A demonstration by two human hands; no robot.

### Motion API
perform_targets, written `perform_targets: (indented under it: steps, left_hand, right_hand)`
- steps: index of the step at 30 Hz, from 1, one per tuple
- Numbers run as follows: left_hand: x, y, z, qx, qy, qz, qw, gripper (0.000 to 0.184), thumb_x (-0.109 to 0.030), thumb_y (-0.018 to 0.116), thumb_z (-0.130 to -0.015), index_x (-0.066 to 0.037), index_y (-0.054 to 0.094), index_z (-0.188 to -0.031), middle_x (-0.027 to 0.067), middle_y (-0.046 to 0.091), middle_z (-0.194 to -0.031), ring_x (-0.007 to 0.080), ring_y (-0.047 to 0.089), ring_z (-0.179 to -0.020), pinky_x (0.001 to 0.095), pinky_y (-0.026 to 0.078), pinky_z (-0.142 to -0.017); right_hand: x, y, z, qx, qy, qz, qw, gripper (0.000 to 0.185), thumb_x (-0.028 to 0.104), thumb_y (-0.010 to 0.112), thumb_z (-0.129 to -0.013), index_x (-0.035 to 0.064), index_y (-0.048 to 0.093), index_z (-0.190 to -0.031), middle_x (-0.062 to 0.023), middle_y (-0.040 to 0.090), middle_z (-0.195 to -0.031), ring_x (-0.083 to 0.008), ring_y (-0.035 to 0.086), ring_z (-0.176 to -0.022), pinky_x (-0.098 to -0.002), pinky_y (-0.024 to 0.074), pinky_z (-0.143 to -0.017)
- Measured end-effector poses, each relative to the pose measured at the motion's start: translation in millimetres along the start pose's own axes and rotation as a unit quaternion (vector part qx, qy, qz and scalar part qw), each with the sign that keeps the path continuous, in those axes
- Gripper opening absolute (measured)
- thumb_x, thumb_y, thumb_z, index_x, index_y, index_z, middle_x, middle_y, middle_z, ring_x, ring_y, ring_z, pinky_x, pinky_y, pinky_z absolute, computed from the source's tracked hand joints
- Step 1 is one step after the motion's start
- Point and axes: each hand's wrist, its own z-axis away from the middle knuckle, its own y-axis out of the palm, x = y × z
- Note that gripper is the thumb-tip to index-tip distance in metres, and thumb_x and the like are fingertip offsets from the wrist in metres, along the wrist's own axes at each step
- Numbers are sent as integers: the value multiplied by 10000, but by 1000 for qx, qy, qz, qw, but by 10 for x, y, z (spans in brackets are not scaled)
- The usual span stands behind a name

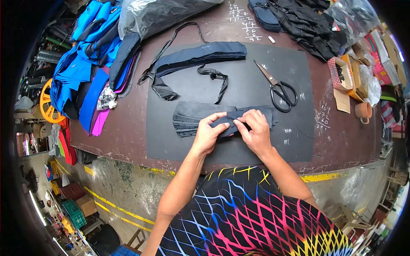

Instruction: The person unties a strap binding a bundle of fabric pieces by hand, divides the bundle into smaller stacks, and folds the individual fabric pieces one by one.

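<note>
Both of my hands meet over a small dark fabric piece (228, 124) near the front of the black mat (188, 149). My left hand (208, 134) pinches its left part between thumb and fingers. On the other side, my right hand (255, 131) has thumb and fingers closed on the same piece. Under and beside them lies a fanned stack of dark fabric strips (185, 119). Behind is a longer stack of navy strips (200, 57), with a black cloth tie (218, 76) near it. Black-handled scissors (275, 83) rest open to the right.
Blue garments (92, 47) and a grey plastic bag (158, 19) are at the back left. Black fabric (301, 30) is piled at the back right. A small box (341, 73) and a brown mug (363, 111) stand right. White chalk (271, 39) lies behind the mat.
</note>
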Motion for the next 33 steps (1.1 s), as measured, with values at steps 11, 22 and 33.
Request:
perform_targets:
  steps: [11, 22, 33]
  left_hand:
    - [58, 30, -62, -9, 11, -14, 1000, 235, -3, 732, -955, 8, 714, -1188, 81, 721, -1066, 136, 701, -884, 292, 630, -778]
    - [5, 58, 5, 0, 21, -26, 999, 230, -10, 757, -942, 14, 725, -1169, 60, 738, -1031, 94, 685, -855, 248, 584, -772]
    - [10, 24, -43, -9, 12, -31, 999, 318, 18, 746, -936, 24, 688, -1249, 78, 727, -1097, 108, 685, -934, 258, 581, -844]
  right_hand:
    - [250, -158, -110, 2, 25, 12, 1000, 163, 48, 831, -813, 2, 706, -906, -102, 660, -895, -271, 628, -812, -400, 483, -774]
    - [-24, -24, -3, -29, 65, -59, 996, 172, 108, 823, -835, 23, 707, -931, -103, 648, -910, -300, 620, -833, -410, 483, -781]
    - [122, -86, -90, 8, 4, 25, 1000, 177, 48, 831, -814, -1, 699, -921, -101, 659, -910, -283, 627, -828, -397, 480, -738]
